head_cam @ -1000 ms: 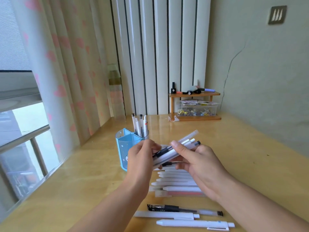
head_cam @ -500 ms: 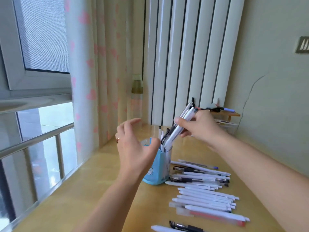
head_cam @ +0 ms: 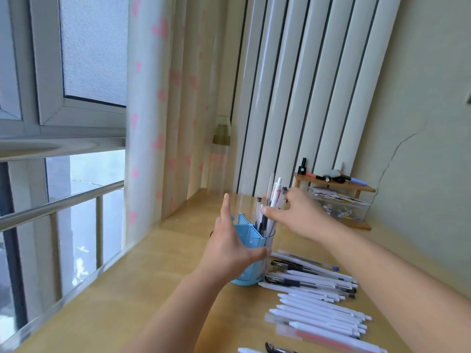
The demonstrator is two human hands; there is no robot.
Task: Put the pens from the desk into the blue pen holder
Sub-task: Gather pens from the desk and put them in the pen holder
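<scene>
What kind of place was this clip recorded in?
Probably a home desk by a window, maybe a bedroom or study. A wooden desk holds loose pens, a heart-print curtain hangs by the window, and a small wooden shelf of stationery stands against the wall.

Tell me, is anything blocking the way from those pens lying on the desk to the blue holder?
Nothing visible does. The loose pens lie right beside the blue pen holder, whose top is open; only pens already standing in it and both hands crowd the opening.

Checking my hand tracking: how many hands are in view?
2. The left hand rests against the blue pen holder; the right hand grips the pens standing in it.
</scene>
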